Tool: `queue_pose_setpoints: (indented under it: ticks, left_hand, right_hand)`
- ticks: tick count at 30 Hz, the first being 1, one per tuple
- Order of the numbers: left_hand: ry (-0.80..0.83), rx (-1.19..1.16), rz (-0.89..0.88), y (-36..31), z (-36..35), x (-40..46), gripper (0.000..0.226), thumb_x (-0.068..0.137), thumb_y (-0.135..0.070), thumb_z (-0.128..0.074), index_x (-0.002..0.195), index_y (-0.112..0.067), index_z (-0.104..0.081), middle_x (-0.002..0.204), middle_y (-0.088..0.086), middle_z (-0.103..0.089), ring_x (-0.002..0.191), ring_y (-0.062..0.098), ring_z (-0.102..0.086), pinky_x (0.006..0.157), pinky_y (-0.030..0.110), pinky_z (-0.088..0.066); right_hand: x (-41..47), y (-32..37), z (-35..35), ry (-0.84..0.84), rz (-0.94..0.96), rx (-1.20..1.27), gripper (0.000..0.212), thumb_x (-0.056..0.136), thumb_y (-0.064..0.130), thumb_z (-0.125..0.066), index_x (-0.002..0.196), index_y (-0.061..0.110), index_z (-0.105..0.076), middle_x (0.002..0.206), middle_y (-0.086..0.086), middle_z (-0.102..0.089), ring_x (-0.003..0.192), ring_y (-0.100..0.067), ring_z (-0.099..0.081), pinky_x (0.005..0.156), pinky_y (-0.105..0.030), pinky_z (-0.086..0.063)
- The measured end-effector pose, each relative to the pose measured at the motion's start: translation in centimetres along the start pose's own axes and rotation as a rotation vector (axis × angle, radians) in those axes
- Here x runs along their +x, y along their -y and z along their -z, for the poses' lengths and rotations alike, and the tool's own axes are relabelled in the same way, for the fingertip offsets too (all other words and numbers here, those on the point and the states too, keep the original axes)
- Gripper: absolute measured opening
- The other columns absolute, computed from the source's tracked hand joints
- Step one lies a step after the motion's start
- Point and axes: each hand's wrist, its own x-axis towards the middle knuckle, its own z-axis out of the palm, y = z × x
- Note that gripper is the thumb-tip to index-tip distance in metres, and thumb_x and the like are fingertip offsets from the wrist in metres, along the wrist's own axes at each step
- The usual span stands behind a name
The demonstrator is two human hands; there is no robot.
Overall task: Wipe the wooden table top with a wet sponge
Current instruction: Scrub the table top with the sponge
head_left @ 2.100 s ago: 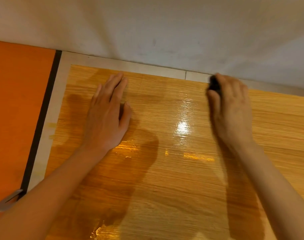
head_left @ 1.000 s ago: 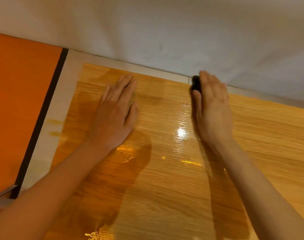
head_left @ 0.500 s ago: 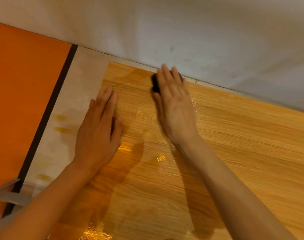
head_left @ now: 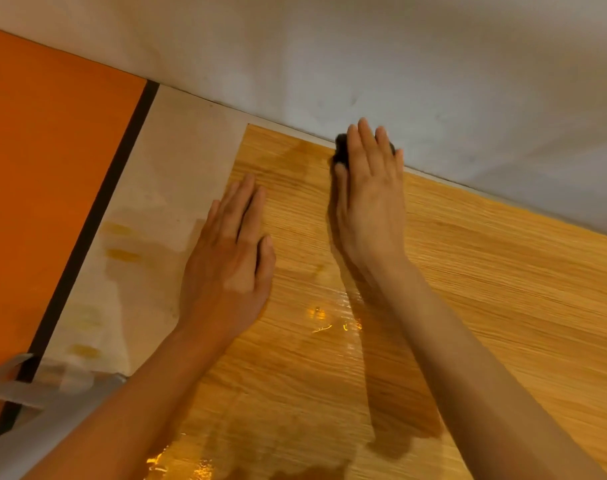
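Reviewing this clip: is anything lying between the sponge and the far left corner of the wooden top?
Nothing visible does. The right hand presses the dark sponge at the wall edge, and the strip of wooden top from there to the corner is bare. The left hand lies flat nearer the person, off that line.

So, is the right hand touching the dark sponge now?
Touching. In the head view the right hand lies flat on the dark sponge, fingers straight over it, pressing it on the wooden table top by the wall.
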Motion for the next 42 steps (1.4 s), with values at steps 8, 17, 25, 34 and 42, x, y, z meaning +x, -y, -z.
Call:
queue_pose_setpoints:
  ticks: [8, 17, 25, 34, 42]
  left_hand:
    - [-0.044, 0.083, -0.056, -0.3, 0.3, 0.1, 0.054, 0.106, -0.021, -0.037, 0.156, 0.0, -0.032, 0.165, 0.015, -0.028, 0.154, 0.026, -0.027, 0.127, 0.04, -0.019]
    - [-0.045, 0.035, -0.032, -0.4, 0.1, 0.2, 0.054, 0.106, -0.021, -0.038, 0.157, -0.003, -0.031, 0.166, 0.012, -0.026, 0.154, 0.024, -0.026, 0.128, 0.038, -0.018]
    - [-0.052, 0.014, -0.023, -0.4, 0.3, 0.2, 0.054, 0.106, -0.022, -0.033, 0.156, -0.001, -0.033, 0.166, 0.012, -0.026, 0.154, 0.024, -0.025, 0.128, 0.037, -0.016]
    - [-0.018, 0.037, -0.029, -0.4, 0.3, 0.4, 0.056, 0.107, -0.024, -0.031, 0.157, -0.001, -0.029, 0.167, 0.012, -0.022, 0.156, 0.024, -0.02, 0.128, 0.039, -0.015]
    - [-0.047, 0.03, -0.038, -0.4, -0.1, 0.2, 0.055, 0.107, -0.022, -0.034, 0.157, 0.0, -0.029, 0.167, 0.015, -0.023, 0.156, 0.025, -0.02, 0.127, 0.041, -0.019]
  right_hand:
    - [-8.3, 2.4, 0.1, 0.08, 0.093, -0.026, 0.048, 0.106, 0.023, -0.038, 0.151, 0.011, -0.029, 0.159, -0.005, -0.024, 0.15, -0.019, -0.011, 0.123, -0.042, -0.008]
    - [-0.3, -1.4, 1.0, 0.101, 0.124, -0.086, 0.048, 0.105, 0.03, -0.031, 0.149, 0.011, -0.032, 0.154, -0.009, -0.035, 0.146, -0.024, -0.025, 0.122, -0.038, -0.005]
    - [0.5, 0.0, 0.0, -0.083, -0.043, -0.136, 0.044, 0.102, 0.027, -0.034, 0.133, 0.001, -0.051, 0.117, -0.019, -0.058, 0.104, -0.036, -0.048, 0.091, -0.04, -0.036]
    - [3.9, -0.2, 2.3, 0.246, 0.101, 0.064, 0.033, 0.103, 0.033, -0.035, 0.12, 0.018, -0.059, 0.119, -0.005, -0.063, 0.11, -0.025, -0.053, 0.089, -0.031, -0.039]
    - [4.5, 1.3, 1.0, 0.219, 0.019, -0.045, 0.039, 0.101, 0.035, -0.033, 0.117, 0.011, -0.06, 0.115, -0.013, -0.065, 0.105, -0.034, -0.057, 0.089, -0.043, -0.044]
